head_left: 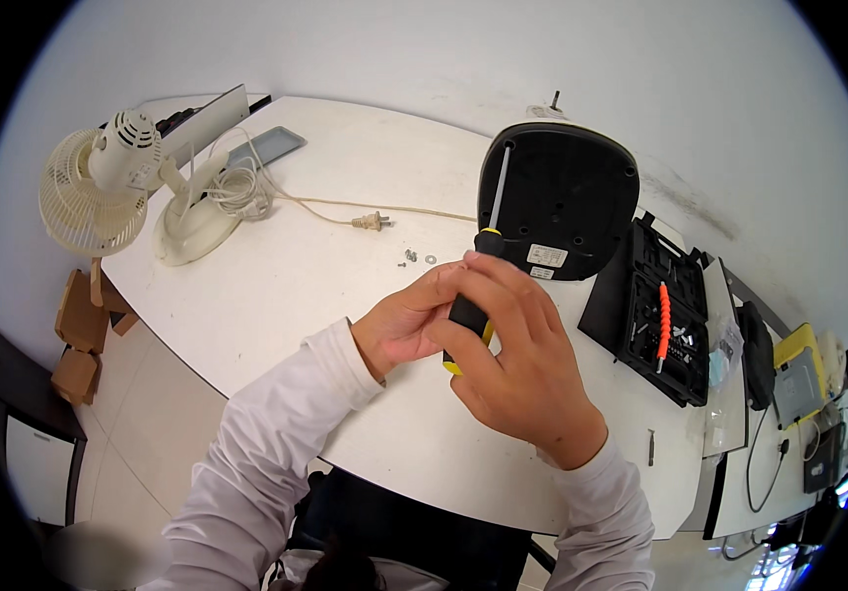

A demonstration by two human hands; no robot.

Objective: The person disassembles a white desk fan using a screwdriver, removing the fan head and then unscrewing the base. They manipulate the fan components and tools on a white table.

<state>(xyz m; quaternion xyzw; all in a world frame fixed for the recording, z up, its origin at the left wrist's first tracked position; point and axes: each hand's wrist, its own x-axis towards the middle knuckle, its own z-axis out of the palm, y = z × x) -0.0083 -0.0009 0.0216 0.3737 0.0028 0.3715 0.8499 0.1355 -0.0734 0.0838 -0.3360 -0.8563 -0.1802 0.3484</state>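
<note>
Under both hands (483, 340), screwdriver (491, 222) handle (mostly hidden).

We reach in from the lower edge with both forearms in pale long sleeves. Our right hand (512, 360) lies knuckles up, fingers (503, 286) curled closed, meeting our left hand (406, 320), whose fingers also curl inward.

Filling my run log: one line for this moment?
both hands grip black-yellow screwdriver | tip in black appliance base | loose screws on white table

both hands (488, 335) gripping screwdriver (483, 266), black appliance base (562, 202)
</note>
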